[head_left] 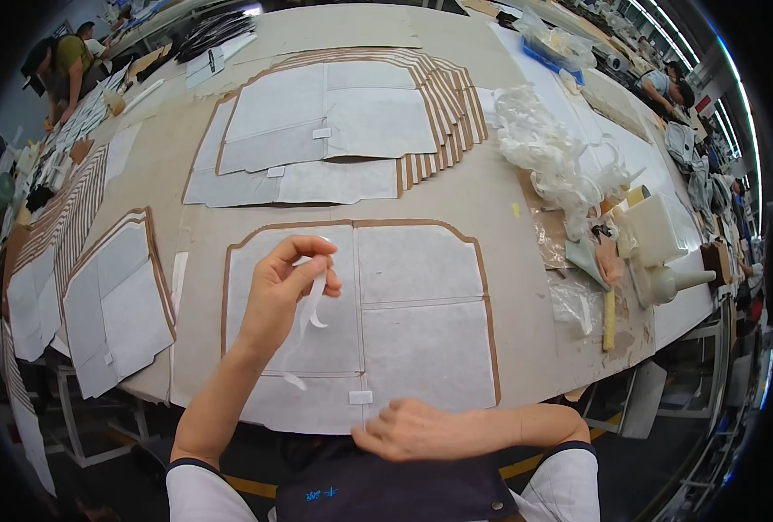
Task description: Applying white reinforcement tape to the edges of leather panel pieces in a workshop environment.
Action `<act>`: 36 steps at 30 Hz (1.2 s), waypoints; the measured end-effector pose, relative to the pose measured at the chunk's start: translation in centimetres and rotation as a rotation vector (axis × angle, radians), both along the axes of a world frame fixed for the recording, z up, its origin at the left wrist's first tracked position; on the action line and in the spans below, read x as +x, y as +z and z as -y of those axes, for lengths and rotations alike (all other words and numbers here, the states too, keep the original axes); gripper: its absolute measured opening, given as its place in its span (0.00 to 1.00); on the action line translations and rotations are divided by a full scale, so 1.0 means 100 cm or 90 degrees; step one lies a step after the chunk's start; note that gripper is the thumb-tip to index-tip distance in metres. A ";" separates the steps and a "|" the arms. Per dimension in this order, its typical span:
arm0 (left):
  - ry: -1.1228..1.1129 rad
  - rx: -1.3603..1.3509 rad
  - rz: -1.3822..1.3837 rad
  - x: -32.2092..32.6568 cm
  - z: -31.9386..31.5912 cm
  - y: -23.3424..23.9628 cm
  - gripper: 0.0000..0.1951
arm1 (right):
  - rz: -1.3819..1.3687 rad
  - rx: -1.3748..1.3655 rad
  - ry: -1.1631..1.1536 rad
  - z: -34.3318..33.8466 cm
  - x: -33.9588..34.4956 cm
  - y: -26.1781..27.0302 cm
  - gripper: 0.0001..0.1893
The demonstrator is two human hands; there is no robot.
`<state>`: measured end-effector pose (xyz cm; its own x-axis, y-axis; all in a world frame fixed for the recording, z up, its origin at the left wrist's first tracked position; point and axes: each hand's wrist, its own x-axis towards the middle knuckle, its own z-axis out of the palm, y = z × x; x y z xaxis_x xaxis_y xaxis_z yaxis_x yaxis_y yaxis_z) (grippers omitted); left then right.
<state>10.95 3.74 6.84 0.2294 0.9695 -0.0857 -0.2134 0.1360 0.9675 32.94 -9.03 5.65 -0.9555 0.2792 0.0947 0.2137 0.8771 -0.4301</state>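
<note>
A white fabric-like panel (422, 261) with brown edging and several seams lies flat on the worktable before me. Pinched between the thumb and fingers of my left hand (298, 267) is a thin white strip (318, 303), which dangles over the panel's left half. A small white rectangular patch (361, 397) sits on the seam close to the panel's near edge. My right hand (412, 430) is just below and to the right of that patch, at the near edge, fingers curled; its fingertips are partly hidden.
Overlapping similar panels (373, 130) spread across the far side, with more panels (122, 300) at left. To the right are a heap of white strips (543, 143), a white squeeze bottle (670, 284) and a yellow-handled brush (609, 320). People work at both sides.
</note>
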 end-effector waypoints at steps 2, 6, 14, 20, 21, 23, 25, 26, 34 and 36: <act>-0.087 -0.019 -0.003 -0.003 0.004 0.012 0.11 | -0.152 -0.120 -0.037 -0.015 0.007 0.042 0.10; -0.313 -0.066 -0.020 -0.005 0.010 0.027 0.16 | -0.486 -0.034 -0.362 -0.108 0.012 0.055 0.14; -0.228 0.036 -0.287 -0.029 -0.024 0.019 0.11 | -0.197 -0.752 -0.444 -0.153 0.023 0.017 0.12; -0.155 0.005 -0.344 -0.037 -0.065 -0.035 0.09 | -0.210 -0.633 -0.538 -0.189 0.033 -0.023 0.11; -0.145 -0.003 -0.363 -0.036 -0.072 -0.042 0.08 | -0.195 -0.622 -0.559 -0.194 0.032 -0.023 0.12; -0.138 -0.016 -0.381 -0.033 -0.083 -0.050 0.08 | -0.177 -0.614 -0.582 -0.204 0.031 -0.029 0.12; -0.084 0.018 -0.406 -0.030 -0.092 -0.056 0.09 | -0.202 -0.516 -0.627 -0.214 0.031 -0.040 0.11; -0.086 0.015 -0.405 -0.030 -0.096 -0.059 0.09 | -0.200 -0.519 -0.628 -0.218 0.030 -0.041 0.11; -0.026 0.105 -0.505 -0.034 -0.088 -0.067 0.07 | -0.145 -0.385 -0.567 -0.228 0.016 -0.050 0.07; -0.012 0.120 -0.487 -0.034 -0.089 -0.073 0.06 | -0.145 -0.379 -0.570 -0.230 0.014 -0.052 0.07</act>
